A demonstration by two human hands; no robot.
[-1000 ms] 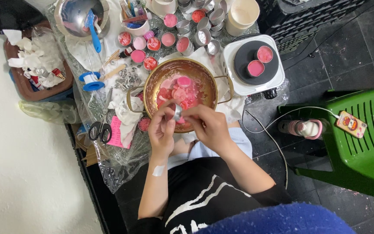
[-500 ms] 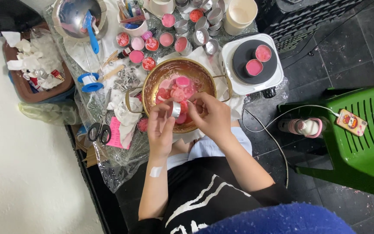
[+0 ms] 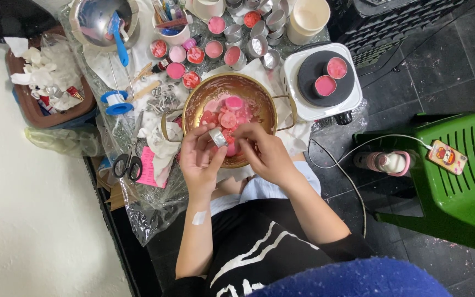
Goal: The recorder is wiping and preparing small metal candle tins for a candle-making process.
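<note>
The small metal cup (image 3: 218, 137) sits between both hands, just over the near rim of the brass bowl (image 3: 193, 107), which stands at the middle of the counter (image 3: 138, 60) close to its near edge. The left hand (image 3: 199, 159) has its grip closed round the cup — thumb and fingertips pinch its side wall, so the cup lies tilted with its open mouth turned partly toward the right hand. The right hand (image 3: 265, 154) is curled in close, its fingers touching the cup's far side or working at its inside; whether they actually clamp it I cannot tell, since the fingertips are bunched and hide the contact. The cup is a low round tin, silvery and shiny, like the empty tins (image 3: 259, 44) grouped at the far edge of the counter. Inside the bowl lie round pink and red wax discs (image 3: 229, 115), piled just beyond the fingertips. To the right of the bowl, touching its handle side, a white hot plate (image 3: 347, 88) carries two tins filled with pink wax (image 3: 331, 77). At the left edge lie black-handled scissors (image 3: 127, 164) on clear plastic sheeting, with a blue-and-white spool (image 3: 115, 102) farther back. Off the counter, a green plastic stool (image 3: 468, 181) stands on the dark floor — well apart from both hands.
</note>
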